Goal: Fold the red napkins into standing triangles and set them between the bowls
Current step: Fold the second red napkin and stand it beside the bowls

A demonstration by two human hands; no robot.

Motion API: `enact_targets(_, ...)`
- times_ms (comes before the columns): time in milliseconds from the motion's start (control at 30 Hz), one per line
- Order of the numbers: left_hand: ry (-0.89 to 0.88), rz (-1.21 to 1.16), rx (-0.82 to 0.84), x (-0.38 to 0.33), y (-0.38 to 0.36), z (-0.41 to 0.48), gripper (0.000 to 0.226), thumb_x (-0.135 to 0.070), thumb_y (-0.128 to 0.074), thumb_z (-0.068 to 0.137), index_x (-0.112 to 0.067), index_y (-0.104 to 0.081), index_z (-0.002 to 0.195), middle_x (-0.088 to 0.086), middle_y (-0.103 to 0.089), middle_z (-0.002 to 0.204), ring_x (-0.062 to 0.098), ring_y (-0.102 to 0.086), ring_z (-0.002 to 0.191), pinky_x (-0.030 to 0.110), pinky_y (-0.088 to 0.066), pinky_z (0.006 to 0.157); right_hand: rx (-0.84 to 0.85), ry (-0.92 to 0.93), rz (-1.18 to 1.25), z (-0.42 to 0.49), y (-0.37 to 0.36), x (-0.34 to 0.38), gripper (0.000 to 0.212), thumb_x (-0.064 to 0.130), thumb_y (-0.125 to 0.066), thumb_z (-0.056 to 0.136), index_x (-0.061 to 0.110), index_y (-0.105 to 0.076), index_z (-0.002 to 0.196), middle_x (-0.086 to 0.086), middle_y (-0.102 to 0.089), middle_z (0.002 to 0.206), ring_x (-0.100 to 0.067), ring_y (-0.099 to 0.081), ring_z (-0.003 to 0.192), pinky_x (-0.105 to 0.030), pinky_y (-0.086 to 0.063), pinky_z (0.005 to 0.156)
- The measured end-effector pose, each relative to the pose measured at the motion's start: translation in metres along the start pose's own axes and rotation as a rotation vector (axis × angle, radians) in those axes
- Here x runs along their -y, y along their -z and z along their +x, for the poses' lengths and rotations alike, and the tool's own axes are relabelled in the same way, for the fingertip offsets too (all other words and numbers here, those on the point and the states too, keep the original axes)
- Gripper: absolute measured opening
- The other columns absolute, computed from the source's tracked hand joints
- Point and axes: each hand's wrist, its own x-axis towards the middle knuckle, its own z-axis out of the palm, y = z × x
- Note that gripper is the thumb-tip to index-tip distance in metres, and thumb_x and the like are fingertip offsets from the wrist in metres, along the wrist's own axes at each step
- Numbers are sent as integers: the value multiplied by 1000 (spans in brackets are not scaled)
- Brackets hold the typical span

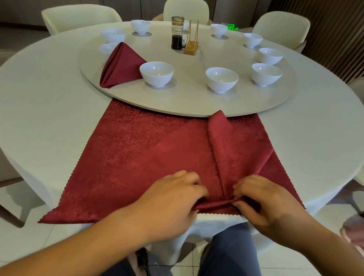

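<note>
Red napkin (135,157) hem apparently pinched by left hand (173,201), right hand (264,202).

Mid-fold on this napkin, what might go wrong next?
The flat napkin seems tucked under the turntable rim at its far edge; tugging may snag it.
Its near left corner overhangs the table and may drag it off.
The left hand and right hand pinch one small fold, so the folded flap could flop open.

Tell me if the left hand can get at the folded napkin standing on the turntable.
Probably yes: nothing tall stands between the left hand and the folded napkin, but that hand grips the flat napkin and must release it first.
</note>
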Motion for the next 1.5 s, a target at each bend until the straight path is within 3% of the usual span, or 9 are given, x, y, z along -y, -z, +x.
enact_targets(167,29,-38,203,22,34,-2,25,-25,-63,98,-38,-68,119,-21,-60,112,1,-56,105,32,-49,93,-81,14,-20,-4,1,-11,9,15,-69,81,19,-68,89,11,-66,98,-12,-62,108,-26,-47,92)
enact_targets(333,-2,-125,307,25,44,21,21,-22,-61,100,-33,-76,110,-23,-74,102,-4,-64,92,27,-50,90,-167,51,-4,-10,-15,-5,11,29,-72,87,18,-71,87,11,-59,89,-14,-56,86,-29,-46,75)
enact_targets(567,-11,126,405,52,74,58,15,-30,-78,85,-31,-75,99,-19,-70,84,-2,-58,75,13,-40,70,-214,26,73,-20,-20,-3,24,37,-63,96,21,-73,81,13,-59,88,-11,-57,86,-27,-46,72)
enact_targets(733,10,66,235,87,79,90,14,-21,-75,86,-35,-71,90,-18,-71,90,4,-64,87,31,-52,87,-243,-67,107,-16,-23,6,34,42,-59,97,23,-66,69,15,-56,80,-12,-56,80,-29,-45,69)
enact_targets(1000,-246,208,-152,65,21,121,13,-31,-74,86,-30,-75,99,-6,-65,117,22,-52,122,41,-32,109,-283,-195,13,-6,-29,17,36,45,-61,91,27,-54,61,16,-47,67,-7,-47,70,-25,-42,64)
enact_targets(1133,45,256,-369,65,12,115,43,-41,-77,82,-21,-69,119,7,-57,133,32,-51,125,45,-39,104,-273,-256,-13,-5,-33,16,38,50,-61,88,28,-55,57,17,-48,65,-5,-47,70,-22,-42,65)
enact_targets(1267,458,55,-480,78,19,86,46,-49,-60,92,-20,-60,127,6,-60,121,31,-56,113,48,-47,98,-248,-268,-15,-4,-37,11,32,36,-69,82,25,-56,55,13,-50,66,-8,-49,70,-27,-45,62)
enact_targets(1400,552,-289,-494,87,12,44,24,-47,-65,92,-29,-65,107,-12,-64,98,12,-61,90,35,-50,86,-247,-271,-35,-1,-37,13,28,30,-75,77,25,-57,55,15,-50,66,-8,-50,70,-23,-45,61)
enact_targets(1500,496,-491,-493,88,7,27,16,-40,-73,89,-34,-68,103,-17,-66,98,3,-62,87,22,-49,79,-242,-255,-35,-2,-36,13,32,19,-85,73,25,-57,58,15,-50,67,-10,-50,70,-26,-45,61)
